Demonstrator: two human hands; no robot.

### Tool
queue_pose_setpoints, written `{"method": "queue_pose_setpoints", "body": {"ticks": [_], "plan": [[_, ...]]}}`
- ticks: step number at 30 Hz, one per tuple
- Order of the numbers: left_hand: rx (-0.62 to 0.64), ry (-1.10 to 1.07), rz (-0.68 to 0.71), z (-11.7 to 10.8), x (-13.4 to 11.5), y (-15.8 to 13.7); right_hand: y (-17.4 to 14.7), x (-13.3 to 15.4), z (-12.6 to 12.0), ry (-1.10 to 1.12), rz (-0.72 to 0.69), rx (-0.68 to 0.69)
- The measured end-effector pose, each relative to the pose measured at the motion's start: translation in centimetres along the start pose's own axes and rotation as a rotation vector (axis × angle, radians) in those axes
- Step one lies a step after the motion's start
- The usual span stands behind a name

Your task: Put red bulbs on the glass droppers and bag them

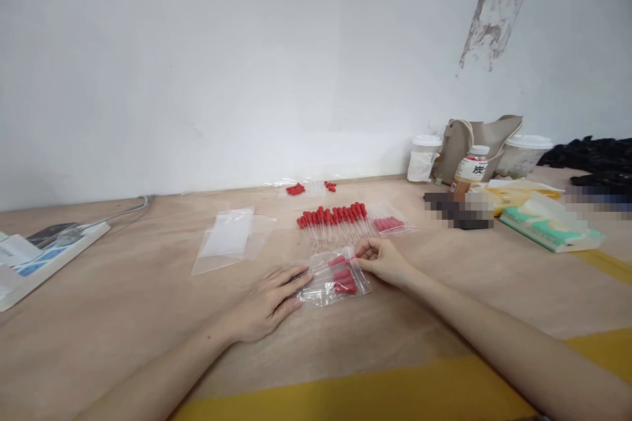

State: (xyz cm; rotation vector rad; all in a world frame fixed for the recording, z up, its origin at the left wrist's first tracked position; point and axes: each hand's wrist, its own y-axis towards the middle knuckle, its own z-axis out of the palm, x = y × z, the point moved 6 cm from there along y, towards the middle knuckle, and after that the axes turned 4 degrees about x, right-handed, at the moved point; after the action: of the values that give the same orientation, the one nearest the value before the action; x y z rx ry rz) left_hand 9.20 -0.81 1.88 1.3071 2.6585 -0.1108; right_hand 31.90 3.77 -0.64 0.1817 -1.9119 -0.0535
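The transparent bag (pixel 327 281) lies flat on the near middle of the table (pixel 148 302), between the two hands. Principal risk: its thin film could crease or slide should the left hand ease its pressure while the right pushes or pulls; a slender stem could also snag at the bag's edge and bend. The bag appears glossy and wrinkled, with several red-bulbed droppers (pixel 344 274) inside, bulbs toward the right; the exact count is obscured by glare. The left hand (pixel 276 296) is spread, unclenched, its fingertips resting on the bag's left end. The right hand (pixel 382 262) is curled at the right edge beside a red bulb; whether it grips film or bulb cannot be told. Just beyond stands a close row of red-bulbed pipettes (pixel 337 215), lying side by side; a second bag (pixel 390 223) adjoins on the right. Transparent sleeves (pixel 228 233) lie farther left.
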Motion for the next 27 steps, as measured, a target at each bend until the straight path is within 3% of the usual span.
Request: {"method": "queue_pose_setpoints", "body": {"ticks": [4, 8, 11, 14, 20, 27], "plan": [[-0.011, 0.001, 0.003, 0.0, 0.1, 0.0, 0.0, 0.6, 1.2, 0.048, -0.089, 0.131], [-0.010, 0.009, 0.006, 0.1, 0.1, 0.0, -0.2, 1.3, 1.5, -0.007, -0.067, 0.279], [-0.002, 0.011, 0.011, 0.0, 0.0, -0.1, -0.7, 2.3, 1.7, -0.034, -0.126, 0.362], [-0.004, 0.002, 0.013, -0.1, -0.1, -0.1, -1.1, 3.0, 1.8, 0.000, -0.163, 0.278], [-0.041, -0.038, 0.026, -0.2, -0.2, -0.1, -0.8, 1.3, 2.5, 0.154, 0.025, 0.109], [-0.034, -0.050, 0.008, -0.2, -0.1, -0.1, 0.0, -0.2, 0.2, 0.121, 0.150, -0.072]]}}
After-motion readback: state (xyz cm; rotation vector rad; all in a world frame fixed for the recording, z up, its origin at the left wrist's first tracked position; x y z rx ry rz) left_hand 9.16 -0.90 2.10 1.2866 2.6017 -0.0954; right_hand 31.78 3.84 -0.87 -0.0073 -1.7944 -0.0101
